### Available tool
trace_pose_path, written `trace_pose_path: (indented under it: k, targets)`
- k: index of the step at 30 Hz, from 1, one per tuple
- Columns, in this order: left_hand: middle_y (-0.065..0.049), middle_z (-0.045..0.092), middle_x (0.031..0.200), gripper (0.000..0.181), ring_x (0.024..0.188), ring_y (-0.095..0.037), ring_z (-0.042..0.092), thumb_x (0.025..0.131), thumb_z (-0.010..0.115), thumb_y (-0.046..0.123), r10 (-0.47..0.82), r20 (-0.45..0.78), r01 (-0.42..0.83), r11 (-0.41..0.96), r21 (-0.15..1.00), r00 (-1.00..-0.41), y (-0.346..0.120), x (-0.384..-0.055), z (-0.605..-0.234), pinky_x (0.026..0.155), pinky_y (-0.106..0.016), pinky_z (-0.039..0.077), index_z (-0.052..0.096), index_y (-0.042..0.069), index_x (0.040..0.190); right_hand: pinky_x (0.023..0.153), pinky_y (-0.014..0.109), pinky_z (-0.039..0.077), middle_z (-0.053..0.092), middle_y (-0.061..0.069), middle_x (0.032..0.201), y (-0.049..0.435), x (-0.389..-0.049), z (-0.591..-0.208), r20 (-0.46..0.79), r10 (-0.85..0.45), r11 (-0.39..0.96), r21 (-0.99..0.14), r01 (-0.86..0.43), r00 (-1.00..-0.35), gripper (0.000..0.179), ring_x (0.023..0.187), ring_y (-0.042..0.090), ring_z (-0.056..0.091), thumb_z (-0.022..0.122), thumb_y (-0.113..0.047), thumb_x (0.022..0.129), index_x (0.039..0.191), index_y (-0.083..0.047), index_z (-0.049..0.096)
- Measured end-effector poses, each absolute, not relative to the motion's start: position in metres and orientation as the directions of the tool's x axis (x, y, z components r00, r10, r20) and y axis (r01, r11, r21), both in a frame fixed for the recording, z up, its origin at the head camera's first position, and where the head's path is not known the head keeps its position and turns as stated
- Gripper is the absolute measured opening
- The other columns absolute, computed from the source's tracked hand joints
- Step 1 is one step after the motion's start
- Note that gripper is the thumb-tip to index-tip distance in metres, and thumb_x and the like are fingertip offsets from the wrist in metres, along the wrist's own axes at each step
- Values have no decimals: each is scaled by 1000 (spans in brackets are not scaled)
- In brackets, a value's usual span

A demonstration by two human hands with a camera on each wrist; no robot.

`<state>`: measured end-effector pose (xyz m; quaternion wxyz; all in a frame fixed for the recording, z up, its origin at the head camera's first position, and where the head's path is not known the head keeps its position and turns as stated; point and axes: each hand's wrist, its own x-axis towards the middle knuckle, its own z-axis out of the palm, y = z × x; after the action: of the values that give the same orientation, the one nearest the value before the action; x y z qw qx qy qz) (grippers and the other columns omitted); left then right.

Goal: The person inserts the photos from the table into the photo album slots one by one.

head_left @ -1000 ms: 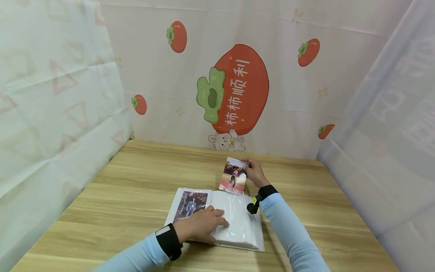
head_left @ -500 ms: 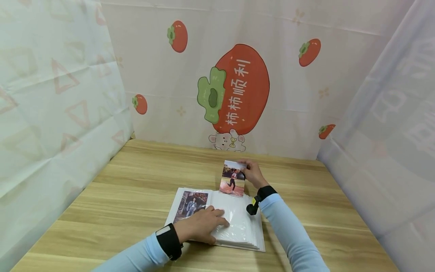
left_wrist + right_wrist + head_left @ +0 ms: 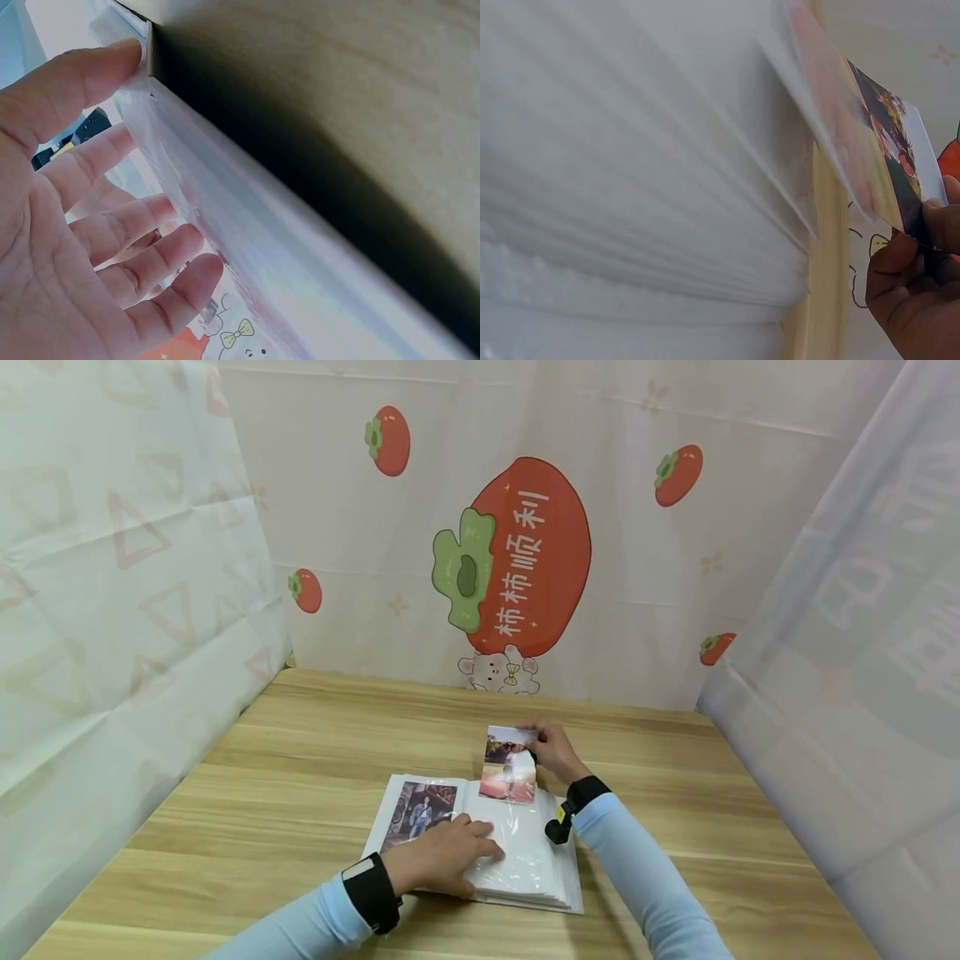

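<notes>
A photo album lies spread on the wooden table, its right page a white sheet with a glossy clear pocket. My left hand rests across the inner part of the pages, fingers loosely spread; in the left wrist view its thumb touches the album's edge. My right hand pinches a photo of a person running by its upper right side, at the top of the right page. In the right wrist view the photo's lower, reddish part looks veiled by the clear pocket film.
Another photo sits in the left page, partly covered by my left hand. Several more page edges stack beneath the right page. Patterned cloth hangs behind and on both sides of the table.
My right hand has brought the photo down toward me and slightly left, so its lower edge overlaps the right page's top more. The left hand stays where it was.
</notes>
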<state>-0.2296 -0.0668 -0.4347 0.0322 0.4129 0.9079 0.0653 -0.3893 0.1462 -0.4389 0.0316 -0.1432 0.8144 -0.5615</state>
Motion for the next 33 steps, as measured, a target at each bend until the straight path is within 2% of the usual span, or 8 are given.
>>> trace_pose_path:
  k: [3, 5, 11, 16, 21, 33]
  targets:
    - [1, 51, 122, 52, 94, -16, 45, 69, 79, 38, 754, -4, 745, 650, 148, -657, -66, -230, -434, 76, -29, 42, 63, 27, 118, 50, 27, 36, 51, 11, 79, 147, -386, -438, 101, -304, 340, -917, -207, -947, 31, 56, 19, 41, 46, 8, 92, 120, 2, 58]
    - [1, 51, 122, 52, 94, -16, 45, 69, 79, 37, 752, -5, 743, 652, 150, -659, -66, -230, -435, 76, -29, 42, 63, 27, 118, 50, 28, 35, 49, 11, 76, 147, -385, -439, 82, -312, 349, -917, -194, -947, 30, 56, 17, 39, 47, 7, 92, 119, 2, 58]
    - [-1, 50, 126, 52, 98, -17, 46, 70, 79, 37, 753, -9, 743, 651, 156, -658, -67, -230, -435, 78, -31, 43, 63, 27, 118, 56, 31, 42, 55, 13, 93, 147, -384, -438, 29, -296, 363, -921, -141, -955, 28, 73, 21, 50, 48, 5, 92, 118, -2, 59]
    - [-3, 50, 128, 52, 101, -19, 47, 70, 78, 37, 756, -6, 747, 648, 149, -654, -67, -230, -435, 80, -31, 43, 63, 26, 118, 62, 33, 46, 56, 14, 98, 149, -382, -437, -17, -341, 370, -922, -118, -940, 28, 80, 23, 52, 50, 7, 90, 115, -1, 60]
    - [-4, 49, 130, 52, 103, -20, 47, 70, 78, 37, 752, -11, 742, 654, 149, -660, -67, -229, -434, 81, -33, 43, 62, 27, 119, 67, 34, 45, 55, 13, 98, 154, -377, -439, -54, -393, 353, -931, -96, -918, 27, 82, 23, 51, 51, 6, 89, 114, 1, 60]
    - [-3, 48, 129, 53, 106, -20, 46, 70, 78, 37, 749, -1, 738, 653, 169, -662, -67, -229, -437, 84, -35, 43, 62, 27, 120, 67, 32, 44, 53, 15, 103, 161, -369, -445, -66, -477, 294, -952, -88, -876, 27, 85, 23, 53, 48, 5, 90, 115, 2, 57]
